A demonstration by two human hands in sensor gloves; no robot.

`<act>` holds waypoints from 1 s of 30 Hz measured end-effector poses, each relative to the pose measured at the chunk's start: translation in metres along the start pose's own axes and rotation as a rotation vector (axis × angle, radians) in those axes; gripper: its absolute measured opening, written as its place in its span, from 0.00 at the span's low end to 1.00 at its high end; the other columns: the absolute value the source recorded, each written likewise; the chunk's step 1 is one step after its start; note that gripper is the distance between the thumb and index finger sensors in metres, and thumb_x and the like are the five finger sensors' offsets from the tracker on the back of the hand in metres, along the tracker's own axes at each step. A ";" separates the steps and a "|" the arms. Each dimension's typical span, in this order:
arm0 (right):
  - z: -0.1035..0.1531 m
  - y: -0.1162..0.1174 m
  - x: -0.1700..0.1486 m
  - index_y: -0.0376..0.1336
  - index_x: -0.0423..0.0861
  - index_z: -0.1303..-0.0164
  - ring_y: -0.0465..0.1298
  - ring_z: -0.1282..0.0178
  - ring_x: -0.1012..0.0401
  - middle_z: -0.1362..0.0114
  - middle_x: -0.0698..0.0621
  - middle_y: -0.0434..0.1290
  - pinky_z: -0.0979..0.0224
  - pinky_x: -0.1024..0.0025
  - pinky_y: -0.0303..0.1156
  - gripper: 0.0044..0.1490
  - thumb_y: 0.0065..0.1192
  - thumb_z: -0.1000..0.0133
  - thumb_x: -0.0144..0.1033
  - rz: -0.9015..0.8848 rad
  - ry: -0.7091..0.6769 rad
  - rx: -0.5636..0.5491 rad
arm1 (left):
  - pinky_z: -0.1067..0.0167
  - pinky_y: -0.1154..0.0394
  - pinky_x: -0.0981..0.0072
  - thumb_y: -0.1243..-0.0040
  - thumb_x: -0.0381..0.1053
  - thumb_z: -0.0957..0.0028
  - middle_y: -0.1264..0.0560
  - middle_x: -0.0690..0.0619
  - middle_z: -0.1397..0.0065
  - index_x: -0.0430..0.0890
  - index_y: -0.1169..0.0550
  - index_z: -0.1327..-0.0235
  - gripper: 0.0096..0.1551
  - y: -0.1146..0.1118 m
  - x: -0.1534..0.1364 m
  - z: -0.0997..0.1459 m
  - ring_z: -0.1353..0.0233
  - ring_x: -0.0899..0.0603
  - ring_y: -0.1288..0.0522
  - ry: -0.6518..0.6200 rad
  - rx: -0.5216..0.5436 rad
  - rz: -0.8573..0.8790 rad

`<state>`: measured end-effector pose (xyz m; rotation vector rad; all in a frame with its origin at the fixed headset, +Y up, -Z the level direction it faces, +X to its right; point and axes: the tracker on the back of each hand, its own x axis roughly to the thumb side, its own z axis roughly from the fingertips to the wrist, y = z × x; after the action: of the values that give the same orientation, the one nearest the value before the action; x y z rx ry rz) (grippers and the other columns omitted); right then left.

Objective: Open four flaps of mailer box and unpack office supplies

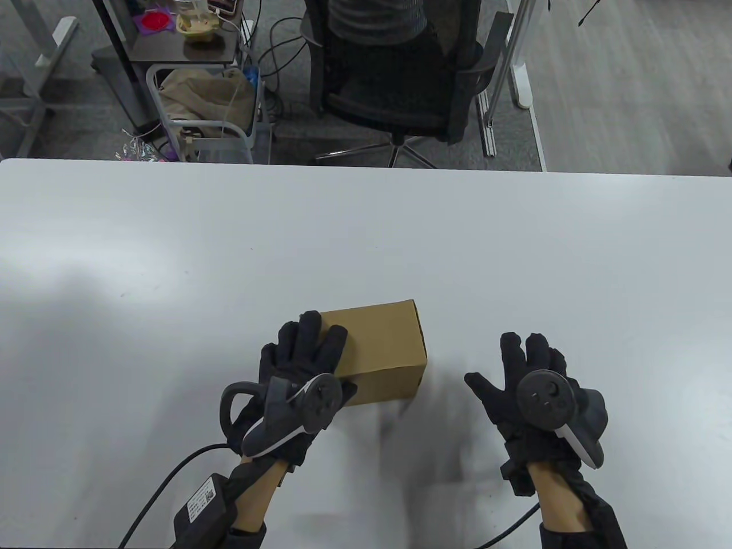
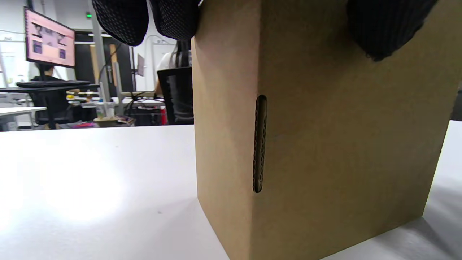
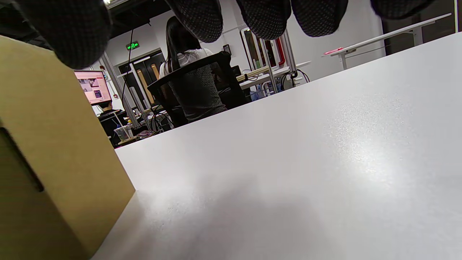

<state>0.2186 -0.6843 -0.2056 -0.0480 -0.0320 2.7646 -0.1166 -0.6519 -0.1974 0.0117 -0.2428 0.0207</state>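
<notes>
A closed brown cardboard mailer box [image 1: 380,349] lies on the white table [image 1: 171,240], near its front edge. My left hand [image 1: 309,357] holds the box's left end: the fingers lie over its top and the thumb sits against the near face. In the left wrist view the box [image 2: 325,144] fills the right side, with a slot in its corner, fingers [image 2: 122,18] past its left edge and the thumb [image 2: 382,29] on its face. My right hand [image 1: 517,372] is to the right of the box, apart from it, fingers spread and empty. The right wrist view shows the box [image 3: 54,144] at the left under those fingertips [image 3: 267,18].
Beyond the table's far edge stand a black office chair [image 1: 400,74] with a person seated in it and a grey cart [image 1: 206,108] holding a bag. A black cable [image 1: 166,486] trails from my left wrist across the table's front left.
</notes>
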 end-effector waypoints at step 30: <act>0.001 -0.001 -0.003 0.50 0.45 0.13 0.51 0.19 0.23 0.13 0.25 0.50 0.33 0.14 0.51 0.55 0.60 0.42 0.66 -0.013 0.007 0.005 | 0.17 0.44 0.31 0.19 0.74 0.76 0.55 0.45 0.08 0.43 0.64 0.19 0.91 -0.037 -0.048 -0.014 0.09 0.30 0.49 -0.146 -0.202 0.770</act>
<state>0.2213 -0.6848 -0.2049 -0.0554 -0.0238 2.7509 -0.1587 -0.6898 -0.2228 -0.2831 -0.3824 0.7638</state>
